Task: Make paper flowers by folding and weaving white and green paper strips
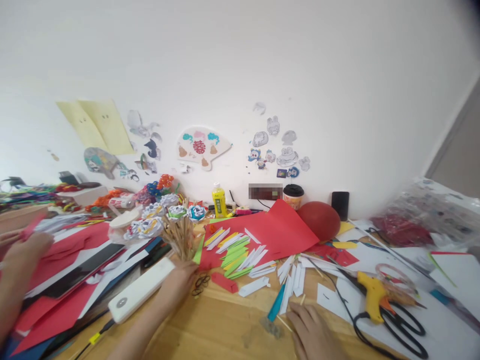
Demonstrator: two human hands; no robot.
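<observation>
My left hand [182, 281] reaches in from the bottom, its fingers curled at the lower end of a fanned bundle of thin wooden sticks [179, 235]. A white device [140, 291] with a cable lies beside that wrist. Low in the view, my right hand [313, 327] rests palm down on the table, fingers bent around a thin wooden stick [285, 324]. Just left of it lie a teal tool [276, 303] and folded white paper strips [287, 290]. Folded green, yellow and white strips [236, 255] are heaped between the hands, with a folded red piece [224, 283] nearer.
Another person's hands [28, 250] hold something pink at far left. A yellow glue gun [371, 295] and black-handled scissors [405, 325] lie at right. Behind stand a yellow bottle [218, 201], a red balloon [320, 221] and a lidded cup [293, 196].
</observation>
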